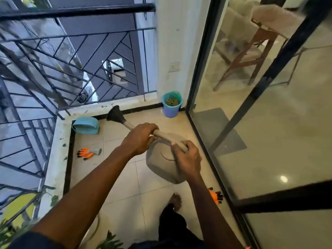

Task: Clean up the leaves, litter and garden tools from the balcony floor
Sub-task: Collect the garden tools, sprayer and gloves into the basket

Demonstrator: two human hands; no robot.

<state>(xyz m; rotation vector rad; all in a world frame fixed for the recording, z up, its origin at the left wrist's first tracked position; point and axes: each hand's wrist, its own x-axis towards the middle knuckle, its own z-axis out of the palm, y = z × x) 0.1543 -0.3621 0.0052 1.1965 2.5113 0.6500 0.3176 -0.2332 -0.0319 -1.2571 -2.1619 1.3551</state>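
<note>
While the watering can (161, 166) hangs over the balcony floor (124, 178), left hand (139, 141) and right hand (187, 159) each clamp its spout (162, 134).

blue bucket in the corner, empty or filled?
Partly filled. The bucket stands upright, and leaves show inside, below its rim. How deep they go cannot be told.

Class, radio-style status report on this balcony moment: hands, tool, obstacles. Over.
Left hand, right hand grip beige spout of grey watering can. Orange gloves, teal dustpan lie on floor tiles ahead.
</note>
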